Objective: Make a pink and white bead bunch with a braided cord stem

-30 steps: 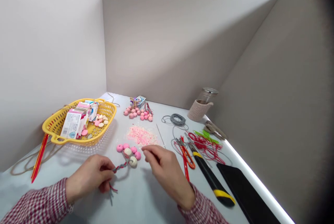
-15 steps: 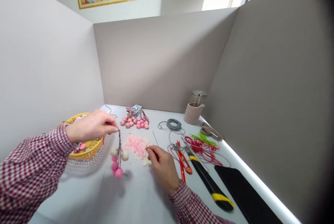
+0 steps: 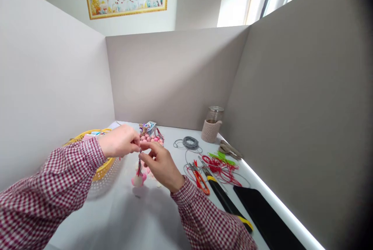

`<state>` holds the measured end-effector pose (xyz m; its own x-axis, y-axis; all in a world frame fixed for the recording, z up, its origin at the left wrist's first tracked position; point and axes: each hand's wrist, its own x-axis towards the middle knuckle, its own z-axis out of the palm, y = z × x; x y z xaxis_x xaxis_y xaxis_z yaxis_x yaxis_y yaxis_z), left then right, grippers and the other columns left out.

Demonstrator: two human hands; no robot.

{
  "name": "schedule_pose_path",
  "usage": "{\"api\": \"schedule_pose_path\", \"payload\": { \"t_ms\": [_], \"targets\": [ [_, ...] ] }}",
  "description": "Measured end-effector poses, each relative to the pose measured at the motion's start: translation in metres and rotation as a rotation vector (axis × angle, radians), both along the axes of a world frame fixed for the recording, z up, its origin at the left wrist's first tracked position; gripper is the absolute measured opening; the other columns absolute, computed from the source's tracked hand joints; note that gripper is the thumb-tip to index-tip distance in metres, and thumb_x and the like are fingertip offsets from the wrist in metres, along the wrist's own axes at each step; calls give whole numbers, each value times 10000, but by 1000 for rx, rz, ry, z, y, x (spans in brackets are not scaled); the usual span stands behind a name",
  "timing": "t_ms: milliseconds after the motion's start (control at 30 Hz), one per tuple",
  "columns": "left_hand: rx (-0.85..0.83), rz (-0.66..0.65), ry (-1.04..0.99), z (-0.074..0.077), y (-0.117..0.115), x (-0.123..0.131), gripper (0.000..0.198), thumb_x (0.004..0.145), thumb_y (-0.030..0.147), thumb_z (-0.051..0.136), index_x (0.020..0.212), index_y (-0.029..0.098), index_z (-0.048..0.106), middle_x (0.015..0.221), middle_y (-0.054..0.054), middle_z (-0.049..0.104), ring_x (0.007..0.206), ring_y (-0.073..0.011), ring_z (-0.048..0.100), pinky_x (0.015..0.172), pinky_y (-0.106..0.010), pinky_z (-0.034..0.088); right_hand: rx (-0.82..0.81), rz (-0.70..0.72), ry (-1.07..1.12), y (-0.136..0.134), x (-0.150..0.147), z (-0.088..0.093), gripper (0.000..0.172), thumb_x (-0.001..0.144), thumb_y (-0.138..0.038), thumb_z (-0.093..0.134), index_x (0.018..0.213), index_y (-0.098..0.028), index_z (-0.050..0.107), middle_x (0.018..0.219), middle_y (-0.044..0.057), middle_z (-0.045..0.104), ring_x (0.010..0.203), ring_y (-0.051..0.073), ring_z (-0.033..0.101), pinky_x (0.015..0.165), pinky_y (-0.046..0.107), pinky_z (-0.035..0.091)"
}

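Observation:
A braided cord (image 3: 140, 161) in grey and red hangs upright over the table, with pink and white balls (image 3: 138, 180) bunched at its lower end. My left hand (image 3: 121, 141) pinches the cord near its top. From the other side, my right hand (image 3: 163, 166) has thumb and forefinger closed at the cord just below, the fingertips touching or nearly touching those of my left hand. The cord's top end is hidden by the fingers. Pink and white crumbs (image 3: 148, 170) lie on the table behind, partly covered by my right hand.
A yellow basket (image 3: 102, 170) stands left. Pink balls (image 3: 151, 138) lie at the back. To the right are a grey cord coil (image 3: 190, 142), a jar (image 3: 212, 125), red cord (image 3: 224, 170), orange-handled scissors (image 3: 201, 183), a black-and-yellow cutter (image 3: 223, 195) and a black slab (image 3: 259, 207).
My right hand has come up and left to the cord, closing on it beside my left hand. The hanging balls have moved slightly right, up and turned. The view has tilted up a little.

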<state>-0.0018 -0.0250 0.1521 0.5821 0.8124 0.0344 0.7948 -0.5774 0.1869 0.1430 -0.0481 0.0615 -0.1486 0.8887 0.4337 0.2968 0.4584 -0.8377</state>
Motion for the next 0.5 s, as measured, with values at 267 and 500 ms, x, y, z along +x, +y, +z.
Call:
{"api": "schedule_pose_path", "payload": {
  "t_ms": [267, 500],
  "targets": [
    [-208, 28, -218, -35, -3, -22, 151, 707, 246, 467, 660, 182, 596, 519, 35, 555, 438, -114, 577, 435, -175, 367, -387, 323, 172, 8, -5, -12, 104, 736, -229, 567, 679, -144, 586, 622, -15, 593, 399, 42, 488, 366, 166, 297],
    [-222, 80, -402, -53, 3, -25, 92, 723, 222, 455, 686, 182, 529, 518, 44, 559, 424, -105, 545, 423, -185, 363, -490, 330, 170, 21, -9, -8, 153, 714, -257, 580, 620, -137, 565, 574, -12, 599, 359, 28, 450, 340, 160, 274]
  ]
}}
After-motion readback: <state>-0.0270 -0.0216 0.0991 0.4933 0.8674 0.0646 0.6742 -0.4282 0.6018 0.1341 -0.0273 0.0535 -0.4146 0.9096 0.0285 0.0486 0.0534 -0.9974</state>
